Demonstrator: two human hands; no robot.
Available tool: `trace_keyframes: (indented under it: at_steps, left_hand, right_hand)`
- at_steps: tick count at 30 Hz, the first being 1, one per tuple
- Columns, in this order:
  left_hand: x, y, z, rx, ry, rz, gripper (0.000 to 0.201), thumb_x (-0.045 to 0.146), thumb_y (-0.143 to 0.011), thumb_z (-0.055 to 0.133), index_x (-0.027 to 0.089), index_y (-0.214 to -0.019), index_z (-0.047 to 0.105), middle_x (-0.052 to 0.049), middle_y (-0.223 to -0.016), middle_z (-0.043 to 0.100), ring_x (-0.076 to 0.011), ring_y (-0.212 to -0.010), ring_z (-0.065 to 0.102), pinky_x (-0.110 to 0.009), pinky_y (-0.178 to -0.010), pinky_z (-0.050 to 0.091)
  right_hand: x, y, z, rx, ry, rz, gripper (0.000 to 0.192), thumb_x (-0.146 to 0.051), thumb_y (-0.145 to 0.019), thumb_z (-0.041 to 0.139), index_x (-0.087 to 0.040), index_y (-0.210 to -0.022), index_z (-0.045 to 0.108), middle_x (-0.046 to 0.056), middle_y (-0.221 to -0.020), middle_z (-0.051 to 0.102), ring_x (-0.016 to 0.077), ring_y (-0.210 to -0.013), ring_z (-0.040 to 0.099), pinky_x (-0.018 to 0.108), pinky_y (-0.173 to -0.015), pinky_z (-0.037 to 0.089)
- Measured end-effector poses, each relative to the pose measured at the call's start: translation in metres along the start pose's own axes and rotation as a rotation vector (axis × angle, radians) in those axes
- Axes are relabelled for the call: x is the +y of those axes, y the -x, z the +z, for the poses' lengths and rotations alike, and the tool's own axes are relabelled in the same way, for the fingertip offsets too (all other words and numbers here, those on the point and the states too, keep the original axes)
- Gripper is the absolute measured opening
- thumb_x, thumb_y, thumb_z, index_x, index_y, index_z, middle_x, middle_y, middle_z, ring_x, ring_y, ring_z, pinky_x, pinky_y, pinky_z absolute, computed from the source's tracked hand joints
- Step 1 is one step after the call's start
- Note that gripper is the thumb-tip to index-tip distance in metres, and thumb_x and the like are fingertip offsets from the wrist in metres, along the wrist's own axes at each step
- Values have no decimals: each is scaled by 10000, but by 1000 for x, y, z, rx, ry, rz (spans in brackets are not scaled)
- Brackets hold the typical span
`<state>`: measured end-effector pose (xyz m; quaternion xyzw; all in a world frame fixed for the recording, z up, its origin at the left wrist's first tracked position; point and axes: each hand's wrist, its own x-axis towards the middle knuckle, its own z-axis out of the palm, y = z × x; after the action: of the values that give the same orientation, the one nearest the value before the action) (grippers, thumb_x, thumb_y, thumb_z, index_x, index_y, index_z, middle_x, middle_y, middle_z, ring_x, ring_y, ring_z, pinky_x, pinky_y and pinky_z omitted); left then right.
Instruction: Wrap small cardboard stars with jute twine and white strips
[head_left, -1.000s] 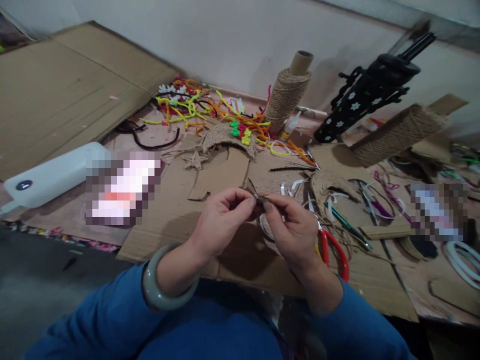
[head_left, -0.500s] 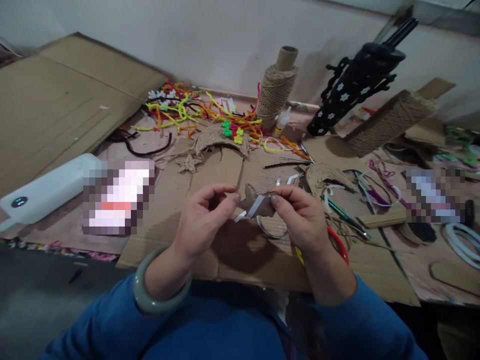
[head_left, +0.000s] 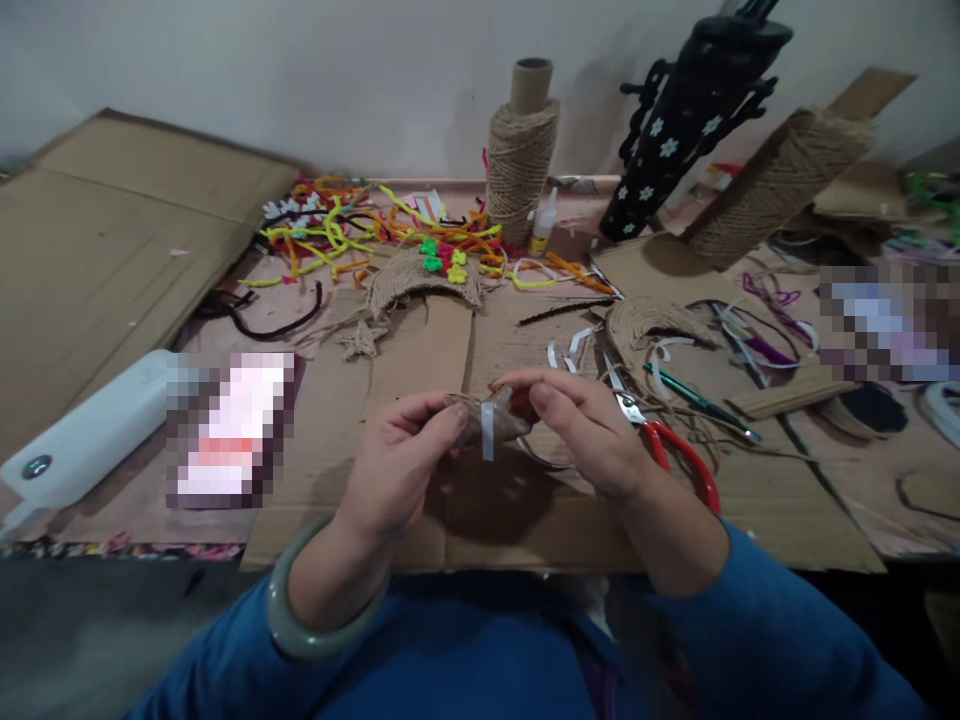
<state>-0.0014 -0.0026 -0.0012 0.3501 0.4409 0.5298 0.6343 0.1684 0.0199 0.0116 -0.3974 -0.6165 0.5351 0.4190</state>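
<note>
Held item: small brown cardboard cut-out [head_left: 501, 420] with a white tape strip [head_left: 487, 436] hanging from its lower edge, raised just above the flat cardboard work sheet [head_left: 525, 510] at the centre of the view, between both hands. Left hand [head_left: 397, 465]: fingers curled, thumb and forefinger closed on the left end of the cut-out; grey-green bangle [head_left: 307, 625] on the wrist, blue sleeve below. Right hand [head_left: 581, 425]: thumb and fingertips closed on the right end and top edge of the same piece. Just beside the right hand, to its right: red-handled scissors [head_left: 675, 460] lying on the sheet, blades pointing away from the person, with loose white tape strips [head_left: 577, 345] near the blade tips. Farther back: a jute-covered crescent shape [head_left: 416, 275] carrying small green, pink and yellow flowers, a small jute star [head_left: 361, 338] beside it, and a tangle of coloured pipe cleaners [head_left: 352, 225]. Upright jute twine spool [head_left: 521, 160] near the wall, a small glue bottle [head_left: 545, 220] at its foot; a second twine spool [head_left: 776, 185] lies tilted to the right. Black flower-printed folded umbrella [head_left: 682, 120] leaning between the two spools. White rounded plastic device [head_left: 90, 430] at far left, on the table edge. Large cardboard sheets [head_left: 112, 240] lie flat at upper left.
</note>
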Motion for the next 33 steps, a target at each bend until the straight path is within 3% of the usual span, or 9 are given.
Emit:
trace_keyframes:
  at_steps: [4,13,21,25,30,33]
  left_hand:
    - [-5,2,-3,-40,-86,52,114,316,-742,716,206,-764,739,13,-656,688,-85,-607,580,-180,-585,469]
    - [-6,2,-4,-159,-149,58,155,332,-787,673,201,-839,739,-5,-692,678,-107,-653,566,-206,-610,453]
    - [-8,2,-7,-88,-190,21,153,324,-752,687,175,-739,720,-12,-618,637,-114,-588,540,-219,-553,435]
    - [-8,2,-6,-82,-161,11,161,327,-752,686,170,-733,714,-13,-617,633,-110,-584,538,-221,-550,437]
    - [-5,3,-3,-82,-145,39,143,301,-754,689,171,-698,709,6,-610,620,-91,-581,523,-209,-558,424]
    - [-5,4,-2,-79,-155,50,126,292,-754,688,174,-721,718,9,-625,631,-86,-578,524,-203,-562,426]
  right_hand:
    - [-2,-3,5,53,65,44,101,-218,-728,619,-172,-819,619,-18,-689,616,91,-586,546,209,-541,447]
    - [4,-4,0,62,32,54,64,-218,-768,573,-167,-789,606,-23,-670,592,88,-595,522,217,-563,433]
    - [3,-3,0,-8,62,62,135,-228,-821,511,-172,-785,628,-17,-690,615,103,-627,556,220,-581,433]
    - [1,-3,-1,46,91,38,236,-267,-868,442,-168,-824,651,-5,-680,601,112,-647,557,230,-596,438]
    - [0,-3,4,79,73,49,182,-233,-732,596,-176,-904,604,-34,-658,552,90,-561,505,209,-508,417]
    - [0,-4,7,108,82,39,166,-202,-706,589,-180,-870,597,-33,-651,557,87,-561,507,204,-501,420]
